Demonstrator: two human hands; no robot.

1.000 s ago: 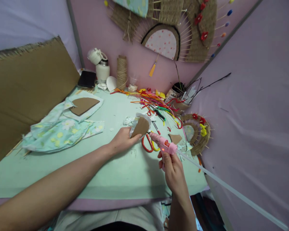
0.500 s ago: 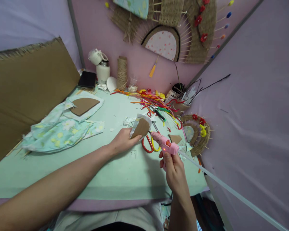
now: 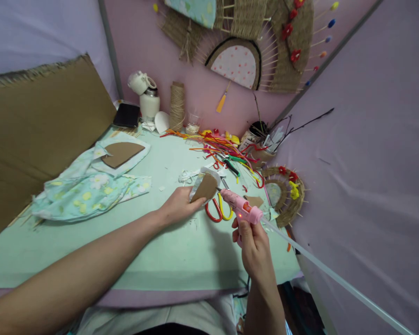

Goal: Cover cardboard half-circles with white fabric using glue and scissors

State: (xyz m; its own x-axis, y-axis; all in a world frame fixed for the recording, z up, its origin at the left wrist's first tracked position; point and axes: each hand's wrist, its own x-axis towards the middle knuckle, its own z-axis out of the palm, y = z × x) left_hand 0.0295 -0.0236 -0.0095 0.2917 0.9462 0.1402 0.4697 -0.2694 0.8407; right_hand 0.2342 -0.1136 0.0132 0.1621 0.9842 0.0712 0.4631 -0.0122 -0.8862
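Note:
My left hand [image 3: 179,205] is closed on a small rounded cardboard piece [image 3: 206,187] with pale fabric along its edge, thumb on the cardboard. In my right hand [image 3: 253,244] is a pink glue gun [image 3: 239,204], its fingers wrapped round the handle. The gun's dark nozzle is at the right edge of the cardboard; whether they touch I cannot tell. A long clear glue stick [image 3: 338,275] sticks out of its back. Partly behind the cardboard and gun lie scissors [image 3: 214,211] with red and yellow handles.
Floral fabric [image 3: 91,195] and a cardboard wedge [image 3: 122,153] on fabric lie at left. Green-handled pliers [image 3: 232,166] and coloured pipe cleaners [image 3: 216,148] lie behind my hands. A twine spool [image 3: 177,106] and white bottle [image 3: 149,106] stand at the back. A woven wreath [image 3: 295,204] leans right.
The glue gun and my right hand have shifted slightly to the right. The cardboard piece has tilted a little; my left hand keeps its hold.

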